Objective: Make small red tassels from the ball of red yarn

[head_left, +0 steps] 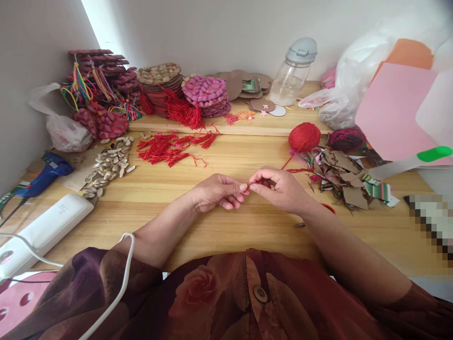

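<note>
My left hand (221,192) and my right hand (276,187) meet fingertip to fingertip above the middle of the wooden table (212,236). Both are closed in a pinch. Something small and red shows at the left fingertips, too small to name; whatever the right fingers hold is hidden. Behind my right hand sits a ball of red yarn (304,137), its strand running down toward that hand. Red tassels (163,150) lie in a heap beyond my left hand. Under my right wrist, a red handle (328,208) is partly covered.
Peanut shells (108,165), a blue glue gun (47,174) and a white power strip (46,231) are at the left. Cardboard scraps (348,179) lie right. On the back ledge stand round stacks (205,94) and a bottle (292,75). A white cable crosses my left arm.
</note>
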Demonstrator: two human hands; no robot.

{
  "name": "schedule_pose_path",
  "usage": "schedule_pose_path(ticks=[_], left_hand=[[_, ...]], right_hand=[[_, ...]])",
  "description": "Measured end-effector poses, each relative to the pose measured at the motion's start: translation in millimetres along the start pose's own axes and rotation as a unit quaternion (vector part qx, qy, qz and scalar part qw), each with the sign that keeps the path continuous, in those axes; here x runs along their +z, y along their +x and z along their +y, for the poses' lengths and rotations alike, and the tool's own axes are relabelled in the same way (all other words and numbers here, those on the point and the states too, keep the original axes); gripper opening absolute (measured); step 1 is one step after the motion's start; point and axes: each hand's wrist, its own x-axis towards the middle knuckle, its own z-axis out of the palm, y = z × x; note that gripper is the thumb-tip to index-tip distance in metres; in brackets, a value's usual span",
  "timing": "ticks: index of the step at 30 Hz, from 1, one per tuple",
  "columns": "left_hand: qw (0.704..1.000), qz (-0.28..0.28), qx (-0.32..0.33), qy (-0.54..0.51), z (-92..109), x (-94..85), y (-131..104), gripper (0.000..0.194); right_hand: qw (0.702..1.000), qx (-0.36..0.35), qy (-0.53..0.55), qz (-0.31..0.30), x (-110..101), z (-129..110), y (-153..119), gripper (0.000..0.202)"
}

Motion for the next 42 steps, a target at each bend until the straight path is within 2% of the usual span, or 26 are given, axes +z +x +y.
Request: schedule_pose_path(ticks=[8, 13, 17, 20, 22, 24, 28, 32, 37, 39, 42], left_hand=[[0.999, 0.031, 0.012, -0.004, -1.8, 3.8, 1.8, 0.032], [0.999, 0.027, 0.022, -0.019, -1.2, 1.2, 1.0, 0.028], [0.994, 0.009, 0.028, -0.102, 1.0, 1.3, -0.8, 0.021], [0.976, 0.008, 0.089, -0.196, 3.5, 3.5, -2.4, 0.012], [0.959, 0.012, 0.131, -0.251, 5.1, 4.9, -3.2, 0.009], [0.945, 0.021, 0.159, -0.287, 6.3, 5.5, -3.5, 0.010], [0.927, 0.051, 0.201, -0.312, 6.8, 4.8, -2.8, 0.014], [0.921, 0.069, 0.238, -0.299, 5.3, 3.7, -1.0, 0.009], [0.922, 0.102, 0.288, -0.237, 1.4, 2.9, 4.2, 0.014], [0.926, 0.131, 0.306, -0.176, -0.5, 2.3, 6.8, 0.016], [0.928, 0.178, 0.326, -0.031, -3.5, 1.6, 9.1, 0.018]], right_hand=[[1.000, -0.004, 0.005, 0.004, 1.5, -0.2, 0.4, 0.014], [1.000, -0.001, 0.024, 0.012, 1.9, 2.3, 2.1, 0.014], [0.999, 0.017, 0.037, 0.029, 5.7, 7.8, 3.2, 0.018], [0.998, 0.022, 0.018, 0.054, 11.0, 11.9, 1.9, 0.018], [0.997, -0.003, -0.025, 0.073, 14.6, 13.8, 0.1, 0.017], [0.991, -0.057, -0.090, 0.079, 17.9, 14.8, -1.8, 0.017], [0.968, -0.143, -0.196, 0.058, 24.2, 14.6, -4.4, 0.020], [0.957, -0.168, -0.237, 0.025, 30.0, 12.9, -5.8, 0.022], [0.953, -0.178, -0.243, 0.019, 31.6, 6.6, -8.2, 0.020], [0.955, -0.182, -0.233, 0.019, 29.8, 2.5, -9.2, 0.019], [0.958, -0.193, -0.211, 0.034, 24.3, -3.7, -10.0, 0.017]])
